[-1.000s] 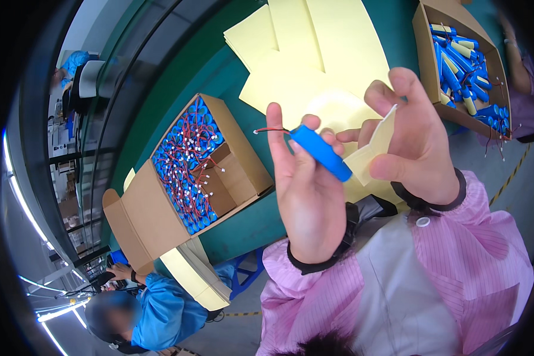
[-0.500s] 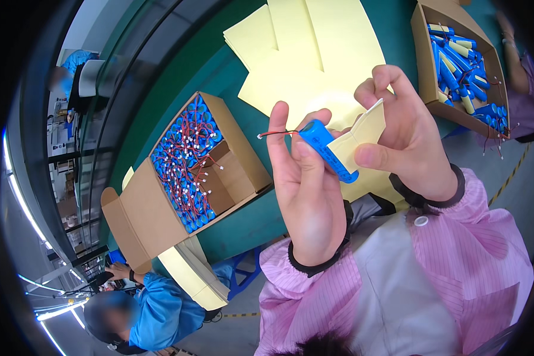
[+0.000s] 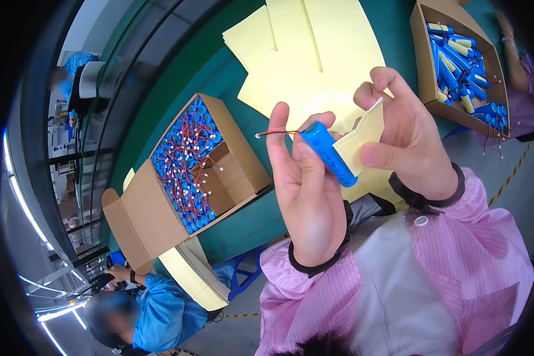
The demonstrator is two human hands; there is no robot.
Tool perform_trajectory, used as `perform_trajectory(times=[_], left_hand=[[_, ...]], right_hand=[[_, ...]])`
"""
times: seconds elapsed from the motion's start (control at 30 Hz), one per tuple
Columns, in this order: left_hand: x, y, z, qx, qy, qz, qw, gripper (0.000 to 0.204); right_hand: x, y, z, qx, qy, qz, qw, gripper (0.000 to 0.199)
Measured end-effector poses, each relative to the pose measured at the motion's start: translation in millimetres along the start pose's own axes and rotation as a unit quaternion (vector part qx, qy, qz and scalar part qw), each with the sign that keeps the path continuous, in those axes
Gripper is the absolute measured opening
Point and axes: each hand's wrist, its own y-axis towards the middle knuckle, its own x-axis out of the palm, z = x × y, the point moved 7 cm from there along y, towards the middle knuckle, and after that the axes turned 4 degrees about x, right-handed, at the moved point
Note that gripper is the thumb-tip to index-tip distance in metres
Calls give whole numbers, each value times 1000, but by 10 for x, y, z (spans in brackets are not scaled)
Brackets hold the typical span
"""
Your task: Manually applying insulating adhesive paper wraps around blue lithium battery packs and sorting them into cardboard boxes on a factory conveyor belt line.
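Observation:
A blue cylindrical battery pack (image 3: 329, 155) with a thin red and black lead and a small white connector is held in my left hand (image 3: 307, 196), pinched between thumb and fingers and tilted down to the right. My right hand (image 3: 412, 139) grips a folded pale yellow paper piece (image 3: 366, 132) between thumb and fingers. The lower edge of that paper meets the battery's right side. Beneath both hands lie large pale yellow sheets (image 3: 314, 77), overlapping on the green table.
An open cardboard box (image 3: 243, 154) at left holds many upright blue batteries with red leads. Another carton (image 3: 424, 71) at far right holds loose batteries with yellow patches. A person in blue (image 3: 166, 311) sits at lower left beside stacked yellow sheets (image 3: 193, 276). Another person's arm (image 3: 516, 65) shows at right.
The battery has turned slightly, and more of its blue side shows beside the paper. The yellow paper has shifted a little right across it. Both hands stay nearly in place.

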Motion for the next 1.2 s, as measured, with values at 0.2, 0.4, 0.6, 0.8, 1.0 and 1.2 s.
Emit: perform_trajectory(times=[0.2,0.4,0.6,0.8,1.0,1.2], left_hand=[[-7,2,-3,3,7,7,1000,46],[24,14,-22,22,22,-7,999,47],[85,8,-134,5,118,-12,993,46],[269,36,-71,64,209,-62,974,55],[619,254,200,209,372,-83,901,47],[1509,495,-68,145,415,-275,855,43]], right_hand=[[10,4,26,-5,-5,10,1000,66],[-63,-5,-25,-89,-120,26,988,58],[-11,-60,-61,-201,-250,19,947,49],[27,-325,-555,-265,-385,30,884,41],[-500,-765,-1299,-370,-510,152,761,45],[-1250,-1693,-1893,-506,-387,248,730,58]])
